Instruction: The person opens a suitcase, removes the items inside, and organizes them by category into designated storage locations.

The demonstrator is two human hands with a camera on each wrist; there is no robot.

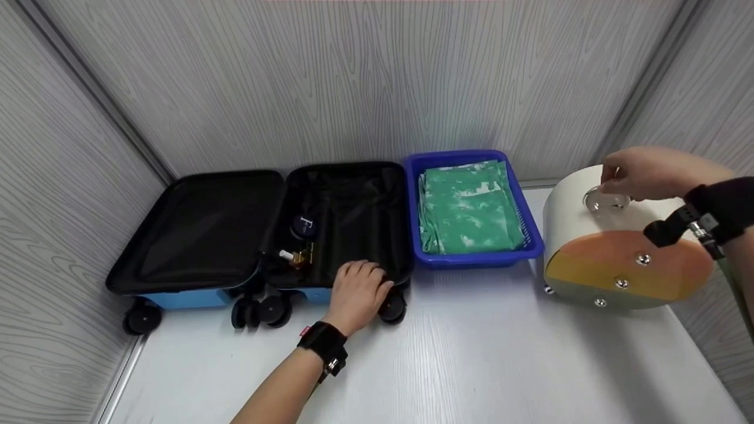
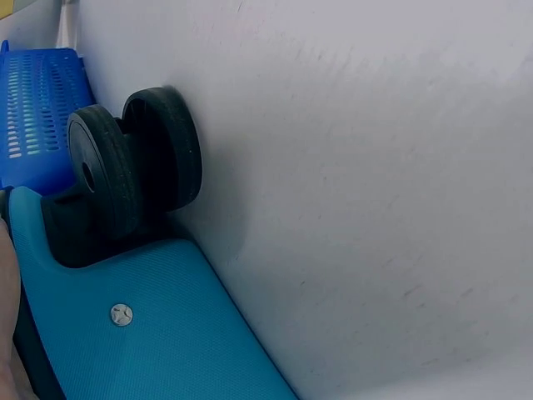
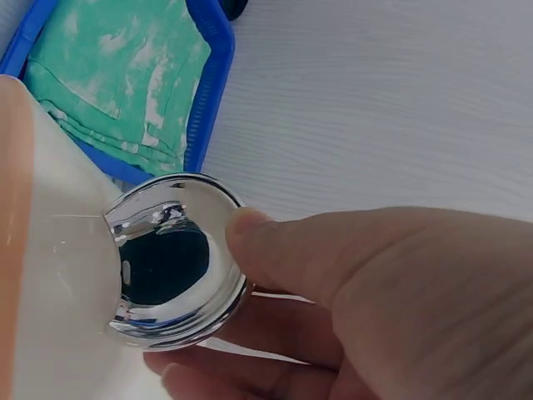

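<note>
My right hand [image 1: 651, 172] pinches the round silver handle [image 3: 229, 287] on top of a cream storage box [image 1: 568, 209]. In the right wrist view the thumb lies on the handle's rim, with the other fingers below it. The box front has orange, yellow and green bands with small silver knobs. My left hand [image 1: 358, 294] rests over the near edge of an open blue suitcase [image 2: 158, 325], palm down, just above a black wheel [image 1: 392, 307]. Inside that black-lined half lie a dark round jar [image 1: 304, 226] and a small gold bottle with a white cap [image 1: 300, 256].
A blue basket [image 1: 480, 259] holding folded green-and-white cloth [image 1: 468, 206] stands between suitcase and box. The suitcase's other half [image 1: 206, 229] lies open at the left. Grey wood-grain panels [image 1: 353, 82] enclose the white tabletop [image 1: 447, 353] behind and at both sides.
</note>
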